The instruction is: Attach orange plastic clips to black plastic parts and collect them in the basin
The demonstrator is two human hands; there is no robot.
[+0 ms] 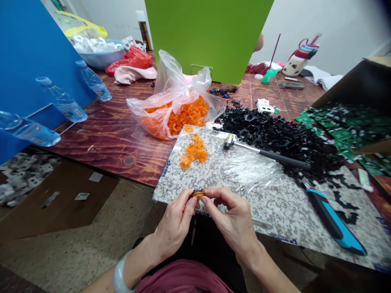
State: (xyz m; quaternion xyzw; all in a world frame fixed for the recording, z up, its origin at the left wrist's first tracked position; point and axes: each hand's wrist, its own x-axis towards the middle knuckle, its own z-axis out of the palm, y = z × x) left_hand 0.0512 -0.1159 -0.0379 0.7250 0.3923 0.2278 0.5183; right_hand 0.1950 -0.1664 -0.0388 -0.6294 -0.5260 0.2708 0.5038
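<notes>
Between my fingertips, just over the near edge of the speckled board [214, 179], is a small orange plastic piece with a black part along its top [198, 193]. My left hand [177, 217] pinches its left end, and my right hand [232, 217] pinches its right end. Beyond my hands lie several loose orange plastic pieces [195, 151]. To their right are a heap of thin clear strips [253, 169] and a small hammer [269, 154] with a black grip. A large pile of black plastic parts [275, 134] spreads behind the hammer.
A clear bag of orange pieces [183, 116] stands behind the board. Black-and-blue pliers-like tool [334, 221] lies at right, near a box of green circuit boards [342, 134]. Plastic bottles [62, 99] lean at left against a blue panel [33, 49]. A green panel [210, 36] stands at the back.
</notes>
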